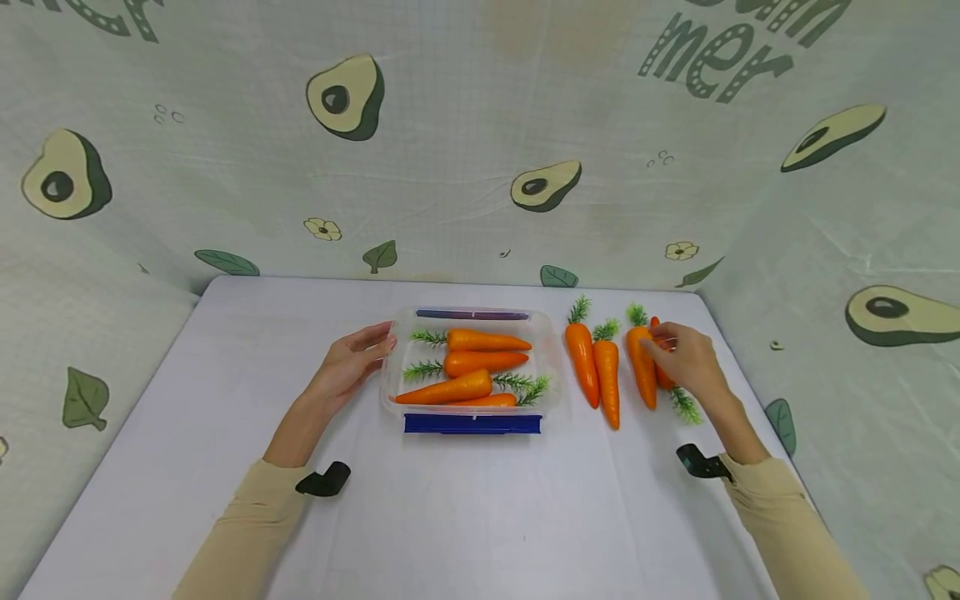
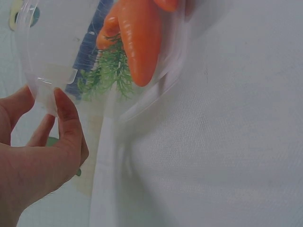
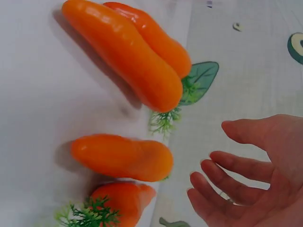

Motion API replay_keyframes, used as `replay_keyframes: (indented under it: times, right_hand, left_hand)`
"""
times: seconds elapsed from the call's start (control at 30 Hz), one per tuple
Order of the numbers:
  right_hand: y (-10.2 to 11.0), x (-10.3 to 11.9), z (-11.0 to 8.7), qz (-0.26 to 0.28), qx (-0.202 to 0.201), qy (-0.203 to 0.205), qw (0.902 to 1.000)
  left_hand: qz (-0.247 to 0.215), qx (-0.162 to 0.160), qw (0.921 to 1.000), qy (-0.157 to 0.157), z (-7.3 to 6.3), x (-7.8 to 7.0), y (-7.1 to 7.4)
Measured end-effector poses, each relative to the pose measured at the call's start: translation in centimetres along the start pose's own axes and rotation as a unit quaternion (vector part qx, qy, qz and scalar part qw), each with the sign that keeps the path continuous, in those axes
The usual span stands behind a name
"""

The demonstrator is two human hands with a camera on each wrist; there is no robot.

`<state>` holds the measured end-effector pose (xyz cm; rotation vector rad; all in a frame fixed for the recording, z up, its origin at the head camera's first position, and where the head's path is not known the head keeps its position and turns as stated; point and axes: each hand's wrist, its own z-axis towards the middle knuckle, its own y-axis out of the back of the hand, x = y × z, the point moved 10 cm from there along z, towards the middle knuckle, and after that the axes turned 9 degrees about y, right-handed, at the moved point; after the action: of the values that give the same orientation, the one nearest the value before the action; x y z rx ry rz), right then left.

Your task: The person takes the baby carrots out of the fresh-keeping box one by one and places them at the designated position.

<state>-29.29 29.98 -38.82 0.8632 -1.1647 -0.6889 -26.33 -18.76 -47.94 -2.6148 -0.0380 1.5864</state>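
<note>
A clear plastic container (image 1: 545,340) with blue clips stands mid-table, holding several orange carrots (image 1: 450,388) with green tops. At its left side, my left hand (image 1: 347,365) pinches the clear edge flap between thumb and fingers, as the left wrist view shows. To the right of the container lie two carrots (image 1: 608,379) side by side. Further right is another pair: one carrot (image 1: 641,367) with its top away from me, and one (image 1: 664,379) partly hidden by my right hand (image 1: 690,360). That hand hovers over this pair, fingers spread and bent slightly, apart from the carrots (image 3: 123,157).
A white cloth covers the table (image 1: 480,517). Behind and at both sides hangs a pale curtain (image 1: 450,208) printed with avocados and leaves. A dark blue clip (image 1: 472,424) sticks out along the container's front.
</note>
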Motion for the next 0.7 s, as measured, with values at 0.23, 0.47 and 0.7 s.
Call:
replay_keyframes:
  times: [0.23,0.47,0.7]
  right_hand:
    - [-0.5,2.9,1.0,0.016,0.007,0.038,0.9992]
    - [-1.4,5.6,1.8,0.041,0.019,0.067,0.9967]
    - [-2.2,8.4,2.8,0.049,0.020,0.103,0.9933]
  left_hand:
    - [0.003,0.000,1.0000,0.002,0.0,0.0,0.0]
    - [0.002,-0.002,1.0000,0.005,0.1,0.1,0.2]
    - [-0.007,0.000,1.0000,0.005,0.2,0.2,0.0]
